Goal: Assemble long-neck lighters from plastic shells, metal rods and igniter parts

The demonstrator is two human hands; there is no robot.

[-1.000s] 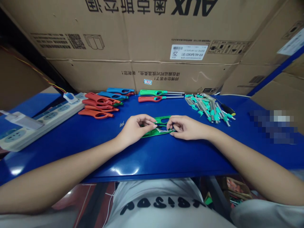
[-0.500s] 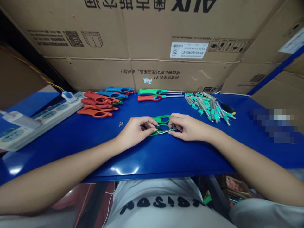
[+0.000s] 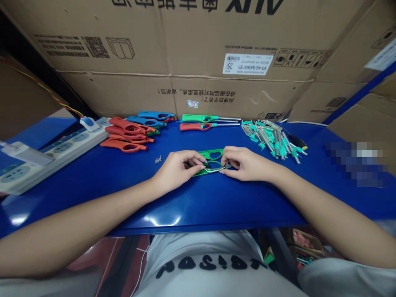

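Head view: we work mid-frame
Left hand (image 3: 179, 166): pinches black piece (image 3: 208, 166)
Right hand (image 3: 239, 163): pinches wires (image 3: 214, 170), likely keeping them straight

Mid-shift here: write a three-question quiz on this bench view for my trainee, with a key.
1. True or false: the red lighter lies nearer the person than the green lighter beside it.
2. What colour are the handle parts between the left hand and right hand? A) orange B) green C) blue
3. Fill the gap: the power strip is nearer the ____ hand.

Key: 1 true; 2 B; 3 left.
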